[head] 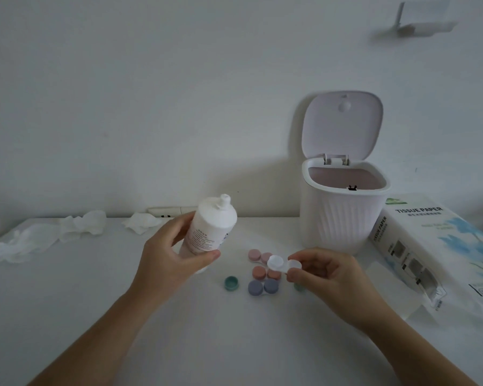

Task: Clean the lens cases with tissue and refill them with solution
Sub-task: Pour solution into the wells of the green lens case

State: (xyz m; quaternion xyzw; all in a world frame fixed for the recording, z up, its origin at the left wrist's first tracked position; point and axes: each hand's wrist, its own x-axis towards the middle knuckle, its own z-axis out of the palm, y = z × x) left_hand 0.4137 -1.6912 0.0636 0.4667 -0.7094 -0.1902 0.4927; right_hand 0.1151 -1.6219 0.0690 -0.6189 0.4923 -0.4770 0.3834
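The left hand (168,256) has its fingers wrapped round a white solution bottle (210,229), nozzle tilted up. The right hand (325,270) pinches a clear lens case (283,265), held just above coloured lens cases (262,275) on the counter (234,344), between both hands.

Smooth white plastic bottle (210,228), translucent plastic lens case (283,265), crumpled soft tissue (141,222), ribbed matt bin (343,207)

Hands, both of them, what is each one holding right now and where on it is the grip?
Left hand grips the solution bottle round its lower body. Right hand pinches the white lens case by its right-hand cup.
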